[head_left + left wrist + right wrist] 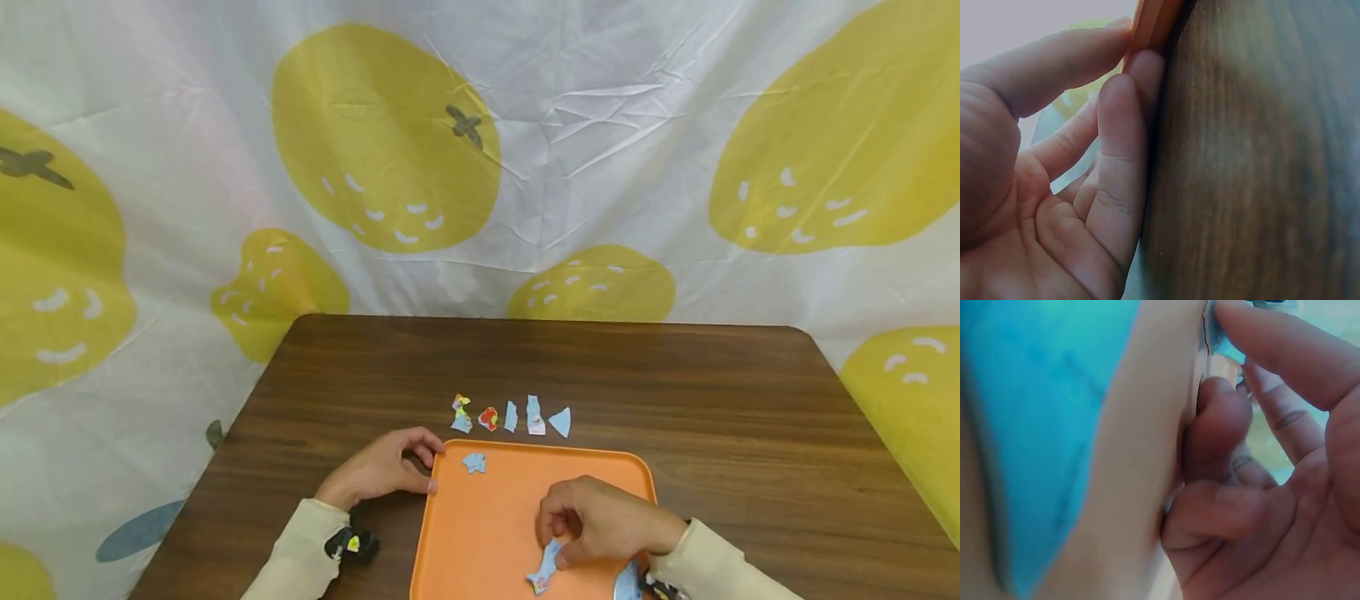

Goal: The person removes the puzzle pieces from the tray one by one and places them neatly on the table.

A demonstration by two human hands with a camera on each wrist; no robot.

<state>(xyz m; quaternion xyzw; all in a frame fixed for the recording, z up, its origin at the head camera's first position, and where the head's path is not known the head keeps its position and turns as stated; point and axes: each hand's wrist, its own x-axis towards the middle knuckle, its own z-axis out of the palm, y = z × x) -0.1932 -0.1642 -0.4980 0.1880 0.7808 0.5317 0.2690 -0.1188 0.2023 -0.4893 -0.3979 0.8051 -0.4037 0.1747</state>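
An orange tray [480, 517] lies on the table, and my left hand [386, 469] holds its far left corner, thumb on the side rim. In the left wrist view, the fingertips [1124, 94] press close against the tray's orange wall [1150, 25]. Over the tray, my right hand [600, 517] pinches a flat, irregular light-blue piece [545, 568] with a colourful printed end. A larger blue piece [627, 583] lies under the right wrist, and fills the left of the right wrist view [1041, 425]. Near the tray's far left corner lies a small blue piece [475, 462].
Beyond the tray's far rim, several cut pieces lie in a row on the brown wooden table [720, 400]: among them a yellow-printed piece [461, 414], a red one [488, 418] and a blue triangular one [561, 422]. A fruit-patterned curtain [570, 167] hangs behind.
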